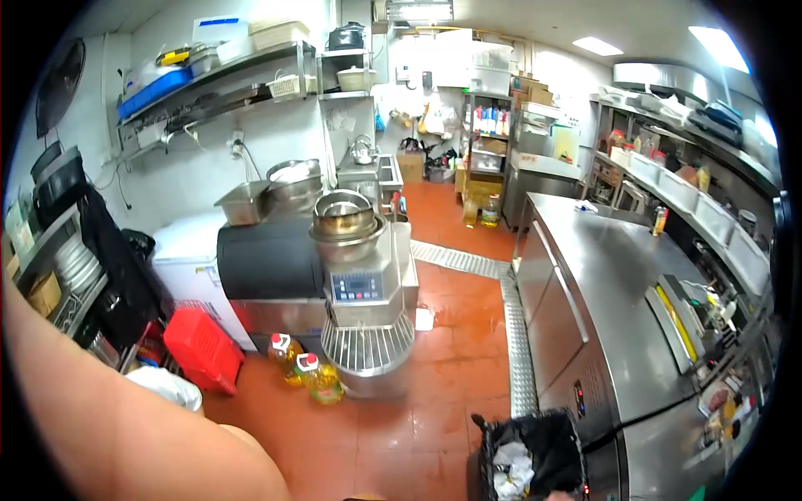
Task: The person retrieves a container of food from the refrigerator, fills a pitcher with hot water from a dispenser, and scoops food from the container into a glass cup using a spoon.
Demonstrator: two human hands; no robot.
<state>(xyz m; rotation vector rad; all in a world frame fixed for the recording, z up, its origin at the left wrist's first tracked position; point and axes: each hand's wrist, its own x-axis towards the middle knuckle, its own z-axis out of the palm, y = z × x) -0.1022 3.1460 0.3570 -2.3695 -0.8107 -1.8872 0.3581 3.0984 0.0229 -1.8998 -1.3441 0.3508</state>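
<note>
A bare left arm [159,422] fills the lower left; its hand lies outside the frame. At the bottom edge, over a bin lined with a black bag [553,436], a small skin-coloured patch [560,496] shows, apparently part of my right hand; its fingers cannot be made out. Crumpled white waste [512,469] lies in the bin. Ahead stands a mixer [357,309] with a wire guard and metal bowls [344,219] on top. Two oil bottles [322,380] with red caps stand on the floor beside it.
A long steel counter [585,250] runs along the right, under shelves of white bins [678,190]. A red plastic container [203,349] and a white chest freezer [188,255] are at the left. A metal drain cover [518,351] crosses the red tiled floor [451,367].
</note>
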